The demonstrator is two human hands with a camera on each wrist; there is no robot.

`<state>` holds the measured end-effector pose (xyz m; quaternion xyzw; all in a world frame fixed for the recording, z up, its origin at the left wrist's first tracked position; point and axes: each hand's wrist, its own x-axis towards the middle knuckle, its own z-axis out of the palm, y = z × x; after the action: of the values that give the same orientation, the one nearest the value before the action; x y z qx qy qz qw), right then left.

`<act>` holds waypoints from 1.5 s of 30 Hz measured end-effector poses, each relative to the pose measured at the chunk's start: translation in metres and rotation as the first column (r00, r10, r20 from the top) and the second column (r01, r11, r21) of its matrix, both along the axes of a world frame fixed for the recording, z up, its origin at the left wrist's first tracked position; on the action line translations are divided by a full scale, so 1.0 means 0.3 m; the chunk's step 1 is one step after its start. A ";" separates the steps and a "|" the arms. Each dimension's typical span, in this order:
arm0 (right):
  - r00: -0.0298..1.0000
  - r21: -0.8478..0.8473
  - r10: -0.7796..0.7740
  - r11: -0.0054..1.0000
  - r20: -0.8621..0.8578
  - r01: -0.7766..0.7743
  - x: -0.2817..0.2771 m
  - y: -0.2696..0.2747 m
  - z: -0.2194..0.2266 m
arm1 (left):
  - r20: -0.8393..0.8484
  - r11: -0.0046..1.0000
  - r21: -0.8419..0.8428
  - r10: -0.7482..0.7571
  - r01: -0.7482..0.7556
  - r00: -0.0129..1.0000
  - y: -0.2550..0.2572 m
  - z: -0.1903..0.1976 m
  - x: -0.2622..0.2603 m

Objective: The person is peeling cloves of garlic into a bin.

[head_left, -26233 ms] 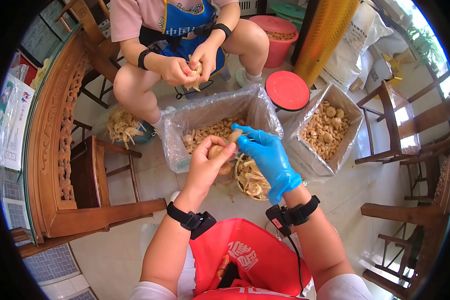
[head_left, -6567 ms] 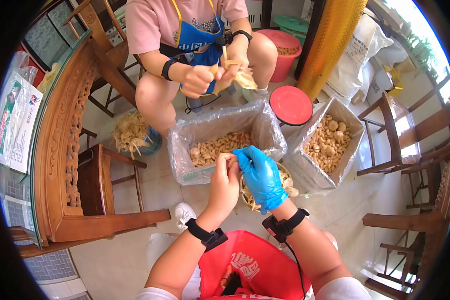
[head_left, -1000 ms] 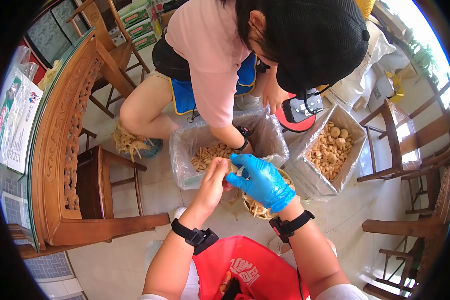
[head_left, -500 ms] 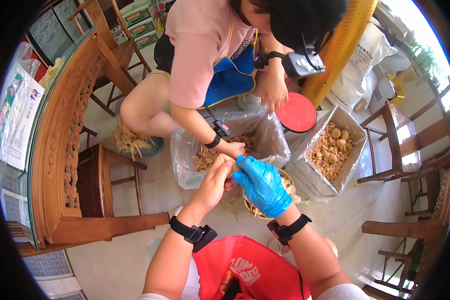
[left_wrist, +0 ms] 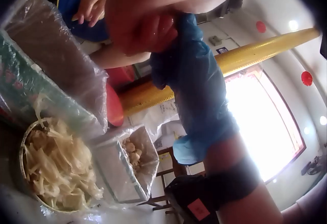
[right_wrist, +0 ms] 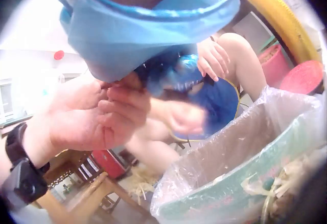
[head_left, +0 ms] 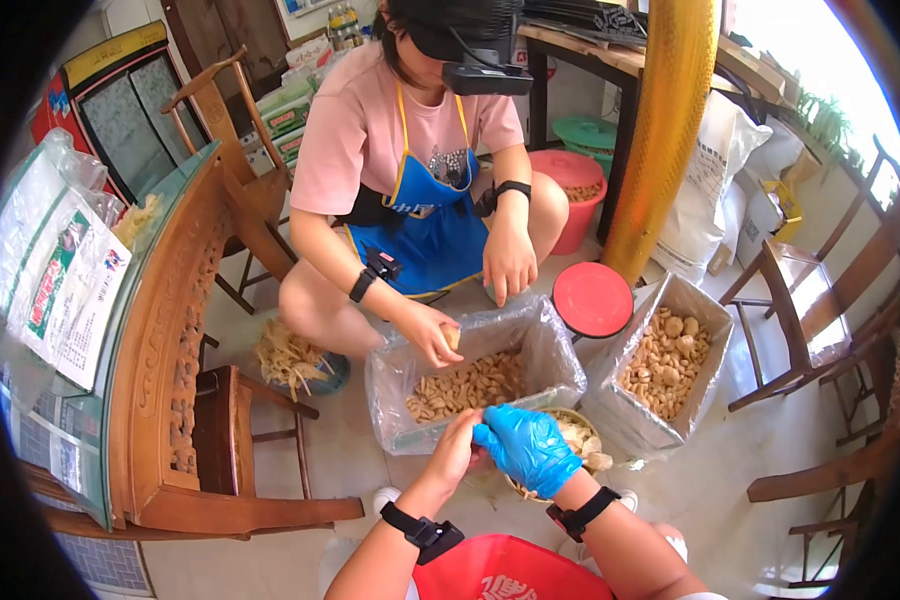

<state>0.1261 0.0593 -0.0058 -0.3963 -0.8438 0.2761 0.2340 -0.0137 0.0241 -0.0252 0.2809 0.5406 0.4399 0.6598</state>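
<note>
My bare left hand (head_left: pixel 453 450) and my blue-gloved right hand (head_left: pixel 530 448) meet in front of me, fingers curled together around a small pale tan bulb, now almost wholly hidden by them. In the right wrist view the curled fingers of the left hand (right_wrist: pixel 117 114) press up against the glove. Just beyond them is a plastic-lined box (head_left: pixel 390 437) with pale clove-like pieces (head_left: pixel 470 385) in it. Under the right hand sits a round basket holding papery peels (left_wrist: pixel 61 168). Across the box, another person's hand (head_left: pixel 425 333) holds a tan piece (head_left: pixel 451 336).
A second lined box (head_left: pixel 625 412), holding cloves and whole bulbs (head_left: pixel 670 355), stands at the right beside a round red lid (head_left: pixel 593 300). A carved wooden table (head_left: pixel 150 430) and a stool (head_left: pixel 225 425) flank the left. A gold column (head_left: pixel 665 140) rises behind.
The other person has straightened up from bending over the box and lifted a tan piece out. The head view has tilted upward. My hands stay together, now covering the bulb.
</note>
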 end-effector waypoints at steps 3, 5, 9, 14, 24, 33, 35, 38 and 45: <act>0.997 -0.007 0.062 0.998 -0.053 -0.063 0.002 0.005 -0.013 | 0.076 0.999 0.035 -0.019 0.016 0.997 0.005 -0.013 -0.004; 0.993 -0.006 0.066 0.998 -0.101 -0.067 0.003 0.007 -0.023 | 0.147 0.996 0.041 -0.084 0.078 0.986 -0.001 -0.021 -0.023; 0.987 0.001 0.064 0.998 -0.145 -0.065 -0.002 -0.002 -0.026 | 0.095 0.999 0.010 -0.044 0.043 0.994 -0.012 -0.006 -0.015; 0.971 -0.046 0.013 0.999 -0.239 -0.024 0.010 -0.021 -0.017 | 0.136 0.979 0.136 -0.170 0.152 0.976 -0.007 -0.025 -0.032; 0.896 -0.203 -0.326 0.940 -0.302 0.273 0.016 0.009 -0.038 | -0.314 0.929 0.339 -0.037 0.148 0.949 0.008 0.005 0.038; 0.661 -0.691 -0.526 0.723 -0.535 0.016 0.006 0.021 -0.043 | -0.314 0.875 0.438 -0.065 0.205 0.947 0.010 0.052 0.017; 0.652 -0.672 -0.524 0.740 -0.548 0.031 0.008 0.025 -0.047 | -0.267 0.890 0.425 -0.051 0.165 0.962 0.009 0.047 0.024; 0.625 -0.611 -0.512 0.788 -0.589 0.069 0.000 0.029 -0.052 | -0.194 0.909 0.408 -0.003 0.083 0.981 0.013 0.043 0.022; 0.683 -0.417 -0.361 0.904 -0.635 0.091 0.001 0.024 -0.021 | -0.110 0.916 0.401 0.057 -0.009 0.992 0.016 0.054 0.008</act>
<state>0.1264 0.0665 -0.0120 -0.4000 -0.5715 0.5198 0.4932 -0.0114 0.0288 -0.0091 0.4264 0.4824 0.5346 0.5474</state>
